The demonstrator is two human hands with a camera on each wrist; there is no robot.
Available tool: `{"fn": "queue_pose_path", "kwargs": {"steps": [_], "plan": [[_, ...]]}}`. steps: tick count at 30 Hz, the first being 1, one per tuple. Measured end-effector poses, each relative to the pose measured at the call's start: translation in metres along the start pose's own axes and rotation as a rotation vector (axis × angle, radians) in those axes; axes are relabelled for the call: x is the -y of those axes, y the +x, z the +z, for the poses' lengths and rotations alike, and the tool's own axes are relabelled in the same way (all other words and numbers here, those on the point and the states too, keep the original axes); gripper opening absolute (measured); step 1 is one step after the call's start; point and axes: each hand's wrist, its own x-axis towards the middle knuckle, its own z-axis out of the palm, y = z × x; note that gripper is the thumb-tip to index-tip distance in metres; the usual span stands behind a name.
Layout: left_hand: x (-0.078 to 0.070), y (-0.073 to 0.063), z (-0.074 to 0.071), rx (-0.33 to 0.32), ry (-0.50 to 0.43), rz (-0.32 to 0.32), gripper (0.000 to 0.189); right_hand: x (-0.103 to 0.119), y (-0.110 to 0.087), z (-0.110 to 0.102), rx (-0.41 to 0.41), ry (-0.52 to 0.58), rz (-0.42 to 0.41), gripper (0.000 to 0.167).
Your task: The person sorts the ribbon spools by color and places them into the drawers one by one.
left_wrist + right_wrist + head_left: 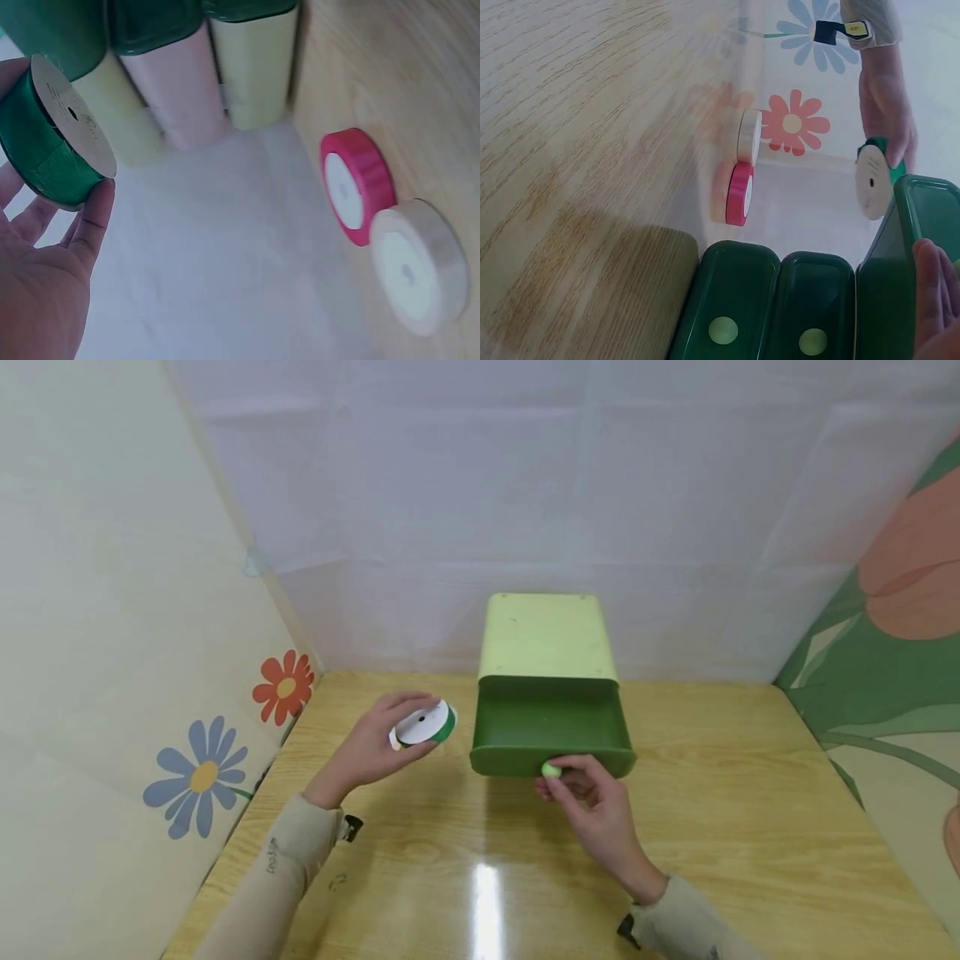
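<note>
My left hand (372,743) grips a spool of green ribbon (426,724) by its edge, left of the small drawer cabinet (549,635). In the left wrist view the green spool (52,142) shows its white paper face, with fingers and thumb round the rim. The cabinet's green top drawer (551,718) is pulled out, and its inside appears bare. My right hand (600,814) pinches the drawer's round pale-green knob (551,770) between thumb and fingers. Only part of the right hand (936,300) shows in the right wrist view, beside the drawer front.
A pink ribbon spool (358,186) and a white one (420,266) stand on edge side by side on the wooden table (750,810), left of the cabinet. Two closed green drawers (731,289) with round knobs lie below the open one. A white cloth backdrop (420,510) hangs behind.
</note>
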Motion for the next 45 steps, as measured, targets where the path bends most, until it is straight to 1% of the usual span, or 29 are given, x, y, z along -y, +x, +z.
{"fn": "queue_pose_path", "kwargs": {"steps": [6,11,15,23,28,31,34,39,42,45], "plan": [[-0.018,0.006,-0.009,-0.038,0.014,0.052,0.061,0.001,0.000,0.000,-0.002,0.002,-0.001,0.021],[-0.035,0.013,-0.013,-0.054,-0.010,0.095,0.061,0.001,0.000,0.000,-0.003,-0.001,-0.016,0.021],[-0.045,0.018,-0.011,-0.060,-0.023,0.124,0.060,0.001,0.000,0.000,0.001,-0.002,-0.007,0.021],[-0.058,0.034,0.001,-0.050,-0.053,0.190,0.058,0.003,0.000,0.000,0.000,-0.007,0.011,0.021],[-0.063,0.046,0.009,-0.020,-0.072,0.253,0.055,0.002,0.000,0.000,-0.003,-0.009,0.010,0.020],[-0.064,0.053,0.012,0.017,-0.071,0.285,0.055,0.001,0.000,0.000,-0.004,-0.009,0.008,0.020],[-0.065,0.059,0.016,0.061,-0.069,0.299,0.052,0.001,0.001,0.000,-0.005,-0.007,0.012,0.020],[-0.067,0.071,0.022,0.118,-0.065,0.344,0.038,0.003,0.001,0.000,-0.004,-0.008,0.033,0.019],[-0.067,0.076,0.025,0.131,-0.042,0.370,0.028,0.003,0.001,0.000,-0.009,-0.015,0.059,0.019],[-0.067,0.079,0.029,0.138,-0.013,0.384,0.025,0.002,0.000,0.000,-0.015,-0.021,0.061,0.019]]}}
